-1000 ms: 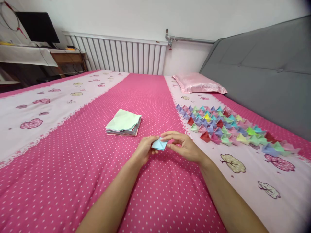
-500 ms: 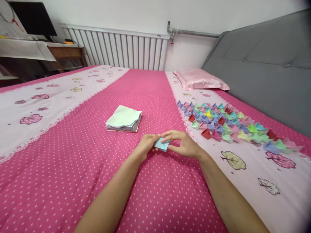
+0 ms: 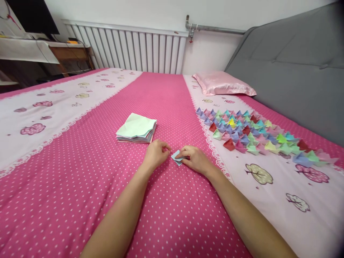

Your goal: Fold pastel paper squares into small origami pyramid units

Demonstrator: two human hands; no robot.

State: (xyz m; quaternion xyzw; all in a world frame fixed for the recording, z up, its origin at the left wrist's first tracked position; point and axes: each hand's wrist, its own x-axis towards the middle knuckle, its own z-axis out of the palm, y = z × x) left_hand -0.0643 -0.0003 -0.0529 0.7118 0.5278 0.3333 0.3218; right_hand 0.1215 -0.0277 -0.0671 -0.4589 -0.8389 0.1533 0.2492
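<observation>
A small piece of folded light-blue paper [image 3: 176, 157] rests low over the pink dotted bedspread, turned so that a corner points toward me. My right hand [image 3: 195, 158] grips its right side between thumb and fingers, which cover part of it. Just left of the paper is my left hand [image 3: 157, 153], its fingers loosely curled, with a gap between thumb and forefinger and nothing held. Behind my left hand lies a stack of square paper sheets [image 3: 137, 125], pale green on top. Rows of small folded paper boats [image 3: 247, 130] in many colours stand to the right.
The bedspread [image 3: 80, 172] has pink dotted and white printed bands. A pink pillow [image 3: 224, 83] lies at the back right, against a grey headboard [image 3: 290, 53]. Beyond the bed are a white radiator [image 3: 129, 48] and a desk [image 3: 27, 50] with a monitor [image 3: 33, 16].
My left hand has let go of the blue paper and moved slightly left. The paper has turned in my right hand and sits a little lower on the bed. The view has tilted slightly.
</observation>
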